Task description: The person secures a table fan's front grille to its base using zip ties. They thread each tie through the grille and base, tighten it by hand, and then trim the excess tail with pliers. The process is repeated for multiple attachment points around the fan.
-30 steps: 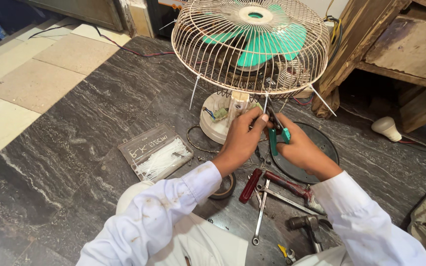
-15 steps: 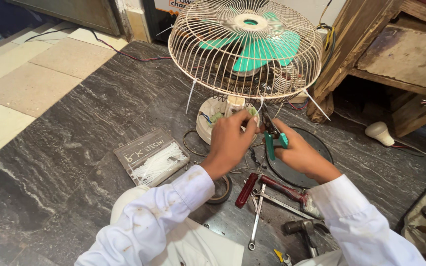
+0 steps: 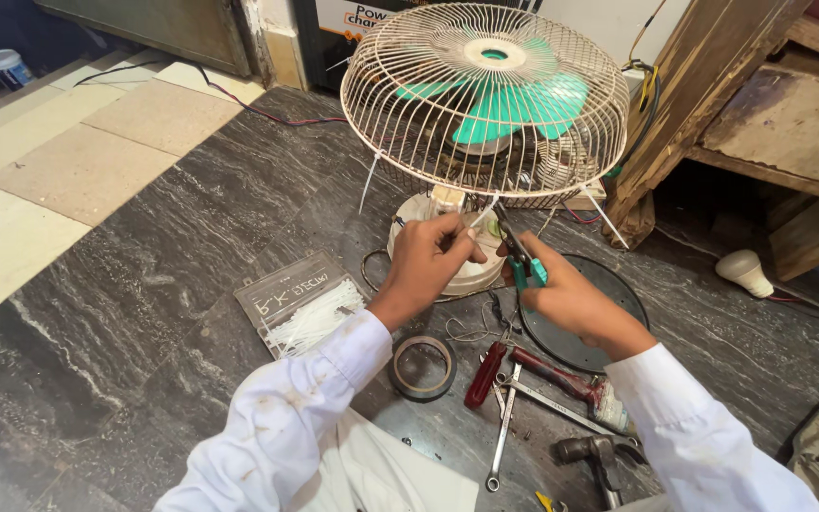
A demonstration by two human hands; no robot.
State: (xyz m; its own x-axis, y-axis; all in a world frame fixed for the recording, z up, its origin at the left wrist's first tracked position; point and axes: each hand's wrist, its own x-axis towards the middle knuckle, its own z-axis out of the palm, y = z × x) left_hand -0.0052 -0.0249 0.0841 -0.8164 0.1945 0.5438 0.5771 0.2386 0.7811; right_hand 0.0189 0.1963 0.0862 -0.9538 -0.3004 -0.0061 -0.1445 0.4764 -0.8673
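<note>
The left hand (image 3: 428, 258) has its fingertips pinched narrow on a thin white cable tie (image 3: 479, 214) just under the fan's cage. The right hand (image 3: 566, 299) is closed around the green handles of a pair of small cutters (image 3: 521, 254), whose dark nose points up and away from the person, toward that tie. The cutters' long axis runs from the palm up toward the cage's lower rim, leaning slightly left; the tie slants from the left fingertips up to the right, so the two meet at an angle (whether the blades already touch it is too small to tell). The right hand is the nearer to the cutting point.

The table fan (image 3: 485, 95), cream wire cage and green blades, stands tilted on its round base at the far side of the dark stone floor (image 3: 125, 313). A clear bag of white ties (image 3: 300, 303) lies left of the left forearm; a roll of tape (image 3: 423, 366), a red-handled screwdriver (image 3: 483, 375) and a spanner (image 3: 503, 441) lie between the sleeves.
</note>
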